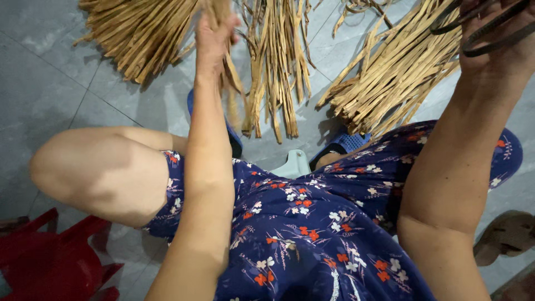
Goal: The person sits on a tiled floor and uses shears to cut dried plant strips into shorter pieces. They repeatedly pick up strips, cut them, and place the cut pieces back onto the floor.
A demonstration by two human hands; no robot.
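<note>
My left hand (213, 34) reaches forward and is closed around a few tan bamboo strips (229, 78) that hang down from it over the grey tiled floor. My right hand (499, 42) is raised at the top right edge, with dark thin bands (486, 34) looped over its fingers; its fingertips are cut off by the frame. Bundles of split bamboo strips lie fanned out on the floor ahead: one at the upper left (139, 33), one in the middle (277, 61), one at the right (395, 72).
I sit on a low pale stool (293, 165) in a navy flowered garment (312, 223), knees apart. A red plastic stool (50, 259) stands at the bottom left. Blue sandals (348, 142) rest under the strips; a brown sandal (507, 234) lies at the right.
</note>
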